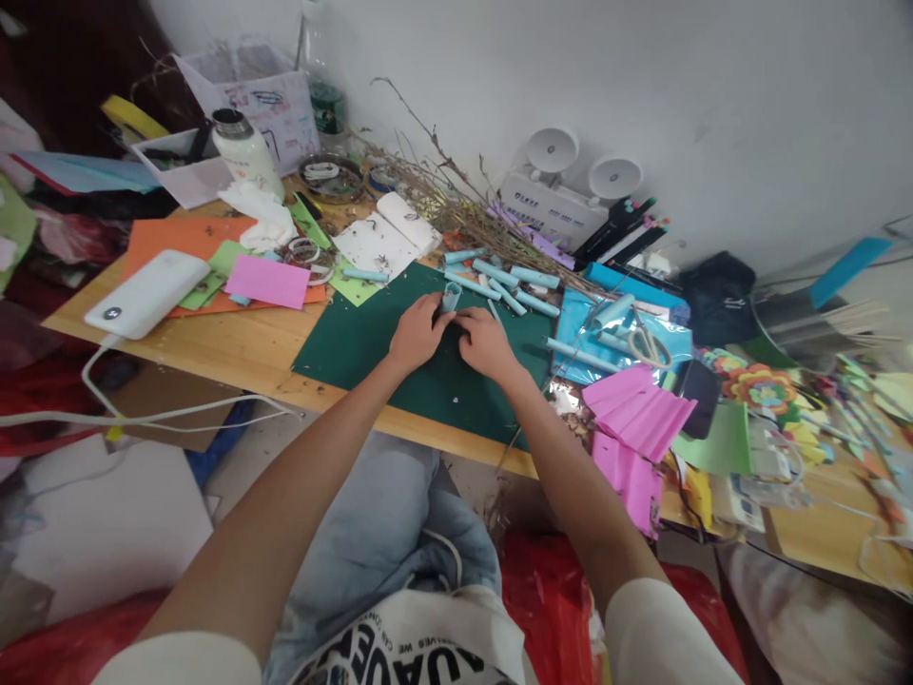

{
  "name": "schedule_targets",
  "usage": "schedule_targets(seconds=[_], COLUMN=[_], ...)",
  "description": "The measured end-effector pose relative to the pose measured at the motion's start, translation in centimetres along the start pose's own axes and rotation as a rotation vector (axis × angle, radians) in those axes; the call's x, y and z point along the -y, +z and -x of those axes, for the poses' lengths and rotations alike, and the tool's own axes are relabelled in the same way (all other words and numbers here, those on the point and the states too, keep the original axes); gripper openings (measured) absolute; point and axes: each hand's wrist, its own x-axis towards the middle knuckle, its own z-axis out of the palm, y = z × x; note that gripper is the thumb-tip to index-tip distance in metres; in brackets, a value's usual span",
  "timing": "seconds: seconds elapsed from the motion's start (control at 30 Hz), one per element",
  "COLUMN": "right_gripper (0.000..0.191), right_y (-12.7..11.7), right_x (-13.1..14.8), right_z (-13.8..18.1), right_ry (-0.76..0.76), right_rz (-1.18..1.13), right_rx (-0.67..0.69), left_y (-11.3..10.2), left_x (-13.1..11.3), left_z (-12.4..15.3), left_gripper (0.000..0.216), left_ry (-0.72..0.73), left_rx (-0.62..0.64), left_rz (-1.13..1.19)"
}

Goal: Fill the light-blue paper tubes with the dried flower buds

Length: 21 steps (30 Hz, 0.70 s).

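Observation:
Over the dark green cutting mat [342, 342], my left hand [416, 335] is closed around a short light blue paper roll [451, 296], whose open end points up. My right hand [486, 344] is also closed, its fingertips pinching at the lower edge of the same roll. Fingers cover most of that lower part. Just behind my hands lies a loose pile of light blue paper tubes [497, 274]. One more light blue tube [366, 274] rests to the left, on green paper.
Scissors [648, 348] and tubes lie on a blue plastic packet [571, 319] to the right, by folded pink paper [638, 409]. Dry twigs [456, 205] stretch along the wall. At left are a white power bank [147, 293] with a cable, pink paper [268, 282] and a bottle [247, 152].

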Motion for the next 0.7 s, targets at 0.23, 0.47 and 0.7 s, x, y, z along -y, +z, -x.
schedule_targets(seconds=[0.23,0.47,0.7], right_gripper=[0.028,0.024,0.019], right_y=[-1.8,-1.3,-3.8], right_x=[0.1,0.9,1.1], right_z=[1.6,0.9,0.6], right_ry=[-0.075,-0.029,0.113], right_rz=[-0.088,0.103,-0.218], right_rx=[0.146,0.238,-0.240], left_y=[0.0,-0.1,-0.2], left_x=[0.0,-0.1,-0.2], left_z=[-0.1,-0.1,-0.1], left_gripper=[0.027,0.030,0.030], left_ry=[-0.011,-0.010,0.001], left_rx=[0.015,0.017,0.025], left_rz=[0.018,0.007,0.006])
